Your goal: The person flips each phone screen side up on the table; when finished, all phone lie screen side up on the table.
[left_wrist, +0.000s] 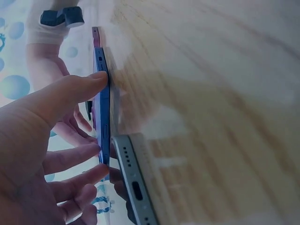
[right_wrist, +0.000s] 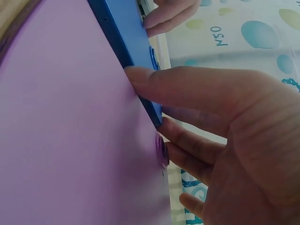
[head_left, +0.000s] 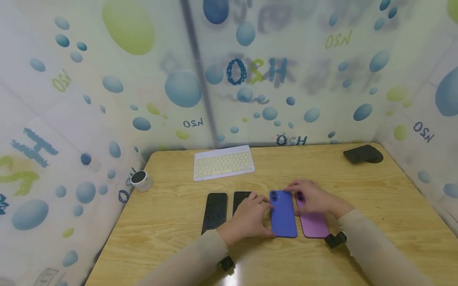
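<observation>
The blue phone (head_left: 284, 216) is grasped at its edges by both hands: by the left hand (head_left: 248, 217) at its left side and lower left corner, by the right hand (head_left: 311, 198) at its right side and top. It is set back up on the worktop (head_left: 171, 218). To its right, the pink phone (head_left: 315, 225) is partly covered by the right hand; to its left, a dark phone (head_left: 240, 198) is partly hidden by the left hand, with another black phone (head_left: 215, 208) placed beyond. Farther off, a keyboard (head_left: 224, 163) is seen.
</observation>
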A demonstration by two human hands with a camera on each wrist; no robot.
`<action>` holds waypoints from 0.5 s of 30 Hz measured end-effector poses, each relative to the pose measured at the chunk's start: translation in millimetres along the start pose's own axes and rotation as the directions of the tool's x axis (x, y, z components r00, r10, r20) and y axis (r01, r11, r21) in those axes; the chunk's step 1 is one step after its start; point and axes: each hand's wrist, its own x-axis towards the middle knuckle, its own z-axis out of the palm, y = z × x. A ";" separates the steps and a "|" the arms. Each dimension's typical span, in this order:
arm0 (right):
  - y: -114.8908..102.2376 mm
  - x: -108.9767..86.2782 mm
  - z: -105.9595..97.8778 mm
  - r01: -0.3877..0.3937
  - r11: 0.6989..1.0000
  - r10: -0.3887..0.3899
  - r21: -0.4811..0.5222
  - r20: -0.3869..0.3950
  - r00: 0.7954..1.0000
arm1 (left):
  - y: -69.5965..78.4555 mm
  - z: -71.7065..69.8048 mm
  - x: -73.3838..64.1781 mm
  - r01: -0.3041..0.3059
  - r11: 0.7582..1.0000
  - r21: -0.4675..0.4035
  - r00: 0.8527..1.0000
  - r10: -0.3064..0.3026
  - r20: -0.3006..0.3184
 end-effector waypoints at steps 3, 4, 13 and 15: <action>-0.1 1.2 0.6 0.004 1.000 -0.004 -0.005 -0.001 1.000 | 1.0 -1.6 -0.5 0.001 1.000 0.018 1.000 -0.001 0.000; 0.2 1.8 1.0 0.003 1.000 -0.003 -0.005 -0.001 1.000 | 1.4 -2.2 -0.7 0.002 1.000 0.021 1.000 -0.002 0.000; 5.0 5.0 5.3 -0.030 0.998 0.029 0.063 0.008 1.000 | 3.6 -3.3 -1.0 0.006 1.000 0.027 1.000 -0.006 0.002; 6.0 5.4 5.8 -0.038 0.996 0.037 0.080 0.011 0.999 | 3.8 -3.5 -1.1 0.010 1.000 0.030 1.000 -0.010 0.007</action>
